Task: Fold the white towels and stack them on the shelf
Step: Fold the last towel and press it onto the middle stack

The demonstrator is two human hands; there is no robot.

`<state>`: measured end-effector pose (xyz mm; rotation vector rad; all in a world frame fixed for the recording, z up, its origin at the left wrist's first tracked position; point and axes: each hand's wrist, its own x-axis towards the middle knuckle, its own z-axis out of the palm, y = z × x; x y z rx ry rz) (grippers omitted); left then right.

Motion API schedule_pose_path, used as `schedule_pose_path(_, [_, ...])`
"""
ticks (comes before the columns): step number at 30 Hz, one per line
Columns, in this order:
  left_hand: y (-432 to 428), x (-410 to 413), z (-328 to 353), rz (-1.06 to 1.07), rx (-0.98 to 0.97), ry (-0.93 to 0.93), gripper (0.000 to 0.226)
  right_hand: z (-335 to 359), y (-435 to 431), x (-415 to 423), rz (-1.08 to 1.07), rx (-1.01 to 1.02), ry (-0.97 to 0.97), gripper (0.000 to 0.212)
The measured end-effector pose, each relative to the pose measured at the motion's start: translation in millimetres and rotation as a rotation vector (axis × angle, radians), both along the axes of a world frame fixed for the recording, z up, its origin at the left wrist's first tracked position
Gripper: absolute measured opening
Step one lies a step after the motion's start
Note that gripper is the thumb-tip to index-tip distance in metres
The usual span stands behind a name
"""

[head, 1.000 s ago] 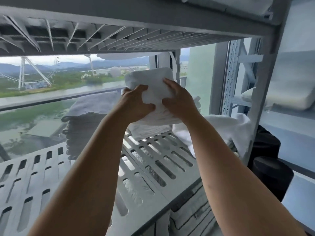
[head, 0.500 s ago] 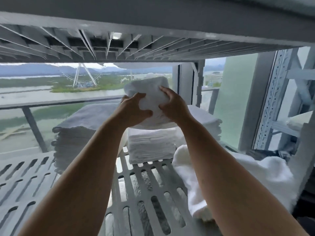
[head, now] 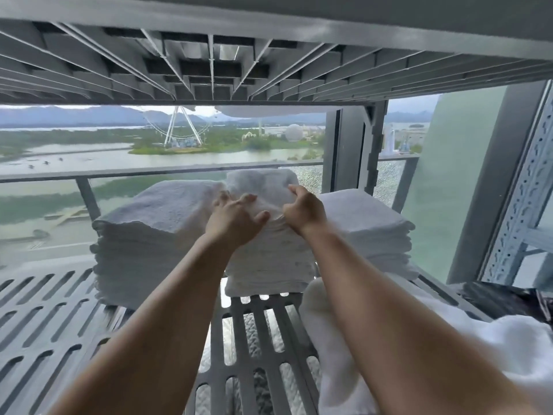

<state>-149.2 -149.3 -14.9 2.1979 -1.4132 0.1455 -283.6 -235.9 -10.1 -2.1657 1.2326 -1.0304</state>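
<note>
A folded white towel (head: pixel 260 179) lies on top of the middle stack of folded towels (head: pixel 269 259) on the grey slatted shelf (head: pixel 54 310). My left hand (head: pixel 236 218) rests on the towel's near left part with its fingers spread. My right hand (head: pixel 302 208) holds the towel's near right edge, fingers curled over the top and thumb at the front. A taller stack (head: pixel 149 235) stands to the left and another stack (head: pixel 368 229) to the right. Loose unfolded white towels (head: pixel 329 324) lie on the shelf at the near right.
The ribbed underside of the upper shelf (head: pixel 209 55) hangs low over the stacks. A grey shelf post (head: pixel 350 151) stands behind the right stack, with a window and railing beyond. A dark object (head: pixel 502 298) lies at the far right.
The towel has come down from mid-air onto the middle stack. My left hand's fingers have loosened and spread. The view has moved closer and lower under the upper shelf.
</note>
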Motion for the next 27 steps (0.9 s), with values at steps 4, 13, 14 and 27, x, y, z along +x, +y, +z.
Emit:
schedule_pose_path(4, [2, 3, -4, -0.030, 0.044, -0.121, 0.062, -10, -4, 2, -0.034, 0.034, 0.052, 0.053])
schedule_pose_path(13, [4, 15, -4, -0.116, 0.043, -0.239, 0.066, -14, 12, 6, -0.239, -0.091, 0.017, 0.045])
schedule_pose_path(14, [5, 15, -4, -0.125, 0.013, -0.245, 0.064, -16, 15, 7, -0.273, -0.121, 0.000, 0.043])
schedule_pose_path(27, [35, -3, -20, -0.219, -0.356, -0.312, 0.034, -18, 58, -15, -0.319, -0.176, -0.039, 0.036])
